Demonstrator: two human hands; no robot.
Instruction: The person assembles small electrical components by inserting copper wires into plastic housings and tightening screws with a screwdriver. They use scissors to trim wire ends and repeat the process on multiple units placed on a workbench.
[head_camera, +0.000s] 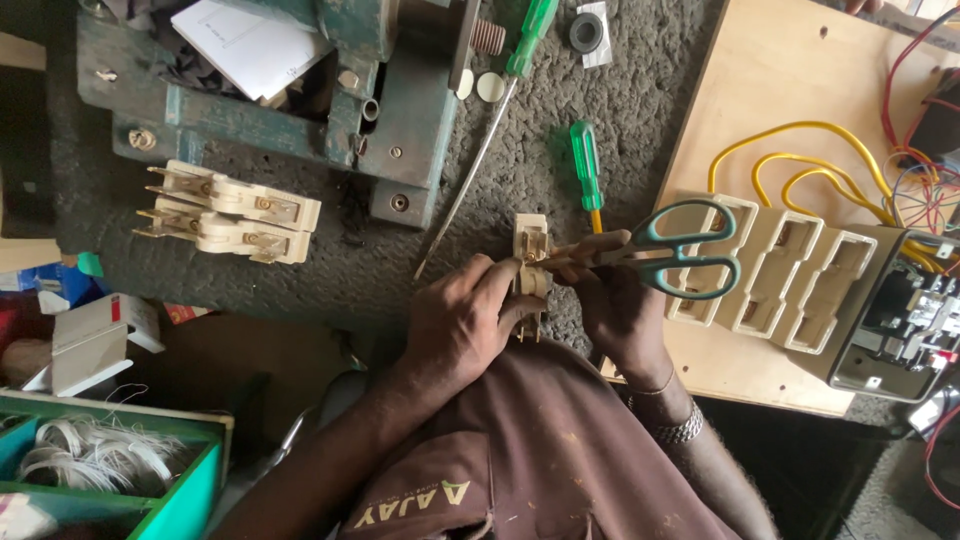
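My left hand (455, 325) grips a cream fuse carrier (530, 250) held upright at the edge of the grey workbench. My right hand (615, 305) holds teal-handled scissors (680, 260) with the closed blades pointing left onto the carrier's middle. Both hands meet above my brown-clad lap. The carrier's lower half is hidden behind my fingers.
Two more cream fuse carriers (235, 215) lie at left beside a green metal vise (330, 90). A long green screwdriver (490, 130) and a short one (587, 170) lie on the bench. A wooden board (790, 90) at right carries a cream fuse base (790, 275) with yellow wires (810, 165). A green tray (180, 500) sits lower left.
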